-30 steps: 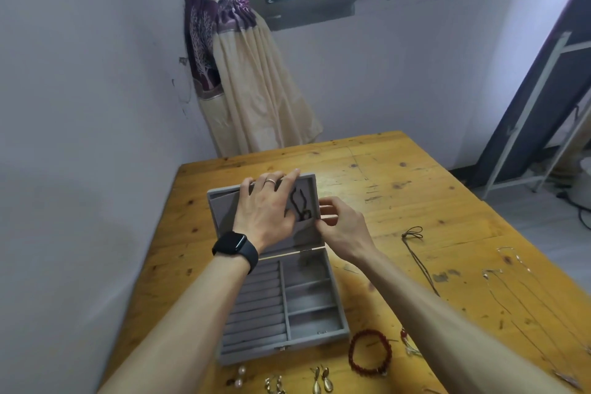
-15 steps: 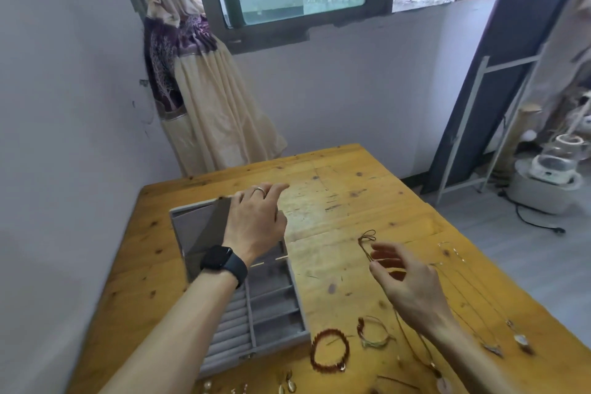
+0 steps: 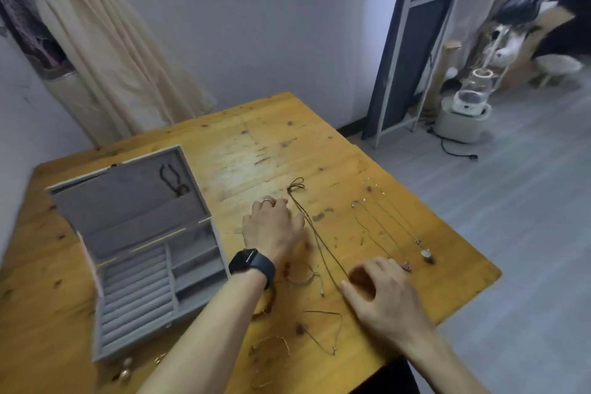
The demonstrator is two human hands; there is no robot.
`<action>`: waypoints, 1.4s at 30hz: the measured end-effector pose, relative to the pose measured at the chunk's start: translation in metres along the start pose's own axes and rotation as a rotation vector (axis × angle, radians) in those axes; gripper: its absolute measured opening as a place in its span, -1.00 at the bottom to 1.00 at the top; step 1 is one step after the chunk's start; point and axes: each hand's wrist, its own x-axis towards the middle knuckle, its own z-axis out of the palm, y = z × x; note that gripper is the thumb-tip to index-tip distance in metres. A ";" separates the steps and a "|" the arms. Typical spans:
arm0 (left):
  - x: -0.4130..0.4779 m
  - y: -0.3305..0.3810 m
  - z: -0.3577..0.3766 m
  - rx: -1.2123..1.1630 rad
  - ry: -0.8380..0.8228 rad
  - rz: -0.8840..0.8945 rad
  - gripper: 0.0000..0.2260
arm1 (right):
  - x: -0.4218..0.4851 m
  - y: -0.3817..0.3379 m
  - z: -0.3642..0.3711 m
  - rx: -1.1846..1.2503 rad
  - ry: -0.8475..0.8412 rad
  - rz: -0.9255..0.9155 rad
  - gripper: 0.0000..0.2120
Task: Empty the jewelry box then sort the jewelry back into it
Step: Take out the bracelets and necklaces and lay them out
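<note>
The grey jewelry box (image 3: pixel 134 269) stands open on the left of the wooden table (image 3: pixel 256 144), its tray compartments bare. A dark cord necklace (image 3: pixel 172 181) sits in the lid pocket. A long brown cord necklace (image 3: pixel 315 233) lies stretched across the table. My left hand (image 3: pixel 271 227), with a watch and a ring, lies palm down with its fingers straight beside the cord's upper half. My right hand (image 3: pixel 380 294) curls its thumb and fingers round the cord's near end. Two thin chain necklaces (image 3: pixel 380 224) with pendants lie to the right.
A silver bangle (image 3: pixel 300 277), a thin chain (image 3: pixel 323 328), a gold bangle (image 3: pixel 270 349) and pearl earrings (image 3: pixel 124 368) lie along the near edge. A red bead bracelet (image 3: pixel 267 305) is partly hidden under my left forearm. The table's right edge (image 3: pixel 473 253) drops to the floor.
My left hand left the box lid and came down beside the brown cord. My right hand dropped from above the table onto the cord's near end. The view swung right.
</note>
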 end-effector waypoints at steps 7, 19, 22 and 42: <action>0.007 0.020 0.014 -0.042 0.052 -0.122 -0.63 | -0.002 0.004 0.006 -0.010 0.062 -0.030 -0.85; 0.019 0.022 0.007 -0.542 0.009 -0.212 -0.86 | 0.002 0.001 -0.007 0.381 0.103 0.110 -0.93; 0.013 0.024 -0.009 -1.065 -0.081 -0.366 -0.85 | 0.013 -0.010 -0.026 0.550 0.165 0.119 -0.94; -0.040 -0.102 -0.145 -1.464 0.257 -0.225 -0.58 | 0.059 -0.124 -0.078 0.459 0.134 -0.208 -0.87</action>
